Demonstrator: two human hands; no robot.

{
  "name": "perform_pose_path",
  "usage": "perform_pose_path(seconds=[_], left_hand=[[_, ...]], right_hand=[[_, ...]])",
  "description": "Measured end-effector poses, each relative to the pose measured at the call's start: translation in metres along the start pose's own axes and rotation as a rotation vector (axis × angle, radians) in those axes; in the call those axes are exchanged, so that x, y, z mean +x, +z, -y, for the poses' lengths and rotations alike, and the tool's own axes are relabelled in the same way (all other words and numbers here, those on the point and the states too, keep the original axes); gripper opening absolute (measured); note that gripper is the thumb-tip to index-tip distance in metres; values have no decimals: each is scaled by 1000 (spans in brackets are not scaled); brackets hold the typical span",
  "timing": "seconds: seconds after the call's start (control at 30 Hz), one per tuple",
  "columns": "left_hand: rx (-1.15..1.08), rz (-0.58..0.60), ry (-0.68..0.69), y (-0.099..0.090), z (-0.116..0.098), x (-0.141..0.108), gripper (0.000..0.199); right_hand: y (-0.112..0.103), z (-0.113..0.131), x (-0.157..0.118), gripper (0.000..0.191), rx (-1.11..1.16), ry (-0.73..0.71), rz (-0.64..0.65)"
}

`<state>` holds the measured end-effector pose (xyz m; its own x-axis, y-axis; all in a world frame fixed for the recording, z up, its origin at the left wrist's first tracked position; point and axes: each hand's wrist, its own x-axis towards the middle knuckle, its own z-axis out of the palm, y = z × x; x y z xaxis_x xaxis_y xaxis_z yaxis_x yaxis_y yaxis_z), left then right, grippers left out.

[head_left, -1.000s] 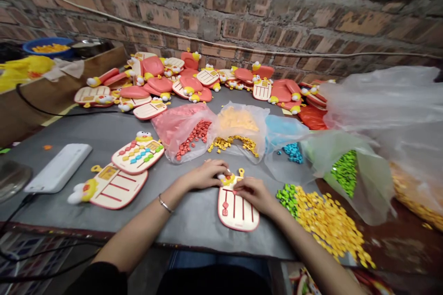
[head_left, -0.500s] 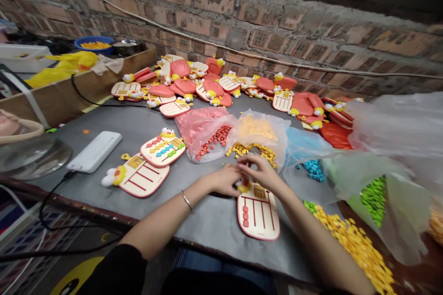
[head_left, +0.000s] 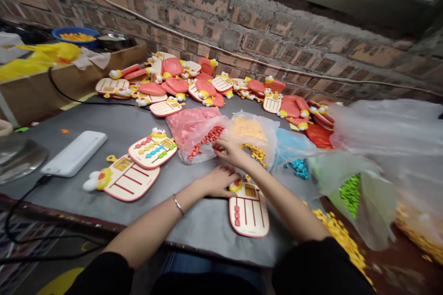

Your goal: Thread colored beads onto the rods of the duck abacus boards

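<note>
A cream board with red edging (head_left: 249, 216) lies in front of me, three red beads in its leftmost slot and a yellow duck head at its top. My left hand (head_left: 221, 181) rests beside the duck head, fingers bent and spread, some touching it. My right hand (head_left: 228, 150) reaches past the board to the mouth of the bag of red beads (head_left: 207, 140); its fingers are curled, and whether they hold a bead is too small to tell. Right of it lies a bag of yellow beads (head_left: 251, 133).
Two duck boards (head_left: 152, 151) overlap at the left, near a white power bank (head_left: 74, 153). A pile of boards (head_left: 176, 85) lines the brick wall. Blue beads (head_left: 299, 168), green beads (head_left: 350, 193) and loose yellow pieces (head_left: 341, 239) are at the right.
My right hand has moved from above the duck head, beside my left hand, forward and left to the red bead bag. My left hand stays by the board. The camera view has shifted.
</note>
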<state>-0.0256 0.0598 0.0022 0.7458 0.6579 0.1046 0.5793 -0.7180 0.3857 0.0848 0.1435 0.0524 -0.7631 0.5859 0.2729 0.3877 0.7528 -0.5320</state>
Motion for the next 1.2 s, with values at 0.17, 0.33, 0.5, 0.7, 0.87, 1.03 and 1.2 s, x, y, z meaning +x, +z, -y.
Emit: perform_pose_path(seconds=[0.17,0.33,0.5,0.7,0.87,1.03,1.2], left_hand=[[5,-24,8,0,2,1,44],[37,-12,19,1,4,1,44],[66,5,26,-3,0,0,40],[85,37,19,-3,0,1,46],[88,66,18,0,1,1,52],[81,68,15,1,0,0,53],[64,61,22,2,2,0,51]], right_hand=[[-47,18,-116,9,194,180,-273],[-32,9,-186,9,-1,290,-341],[-5,-1,-190,18,-208,257,-272],[-6,9,-203,20,-198,227,-194],[-3,14,-207,11,31,356,-177],[18,22,-181,13,244,334,-151],[11,29,-172,23,458,319,-21]])
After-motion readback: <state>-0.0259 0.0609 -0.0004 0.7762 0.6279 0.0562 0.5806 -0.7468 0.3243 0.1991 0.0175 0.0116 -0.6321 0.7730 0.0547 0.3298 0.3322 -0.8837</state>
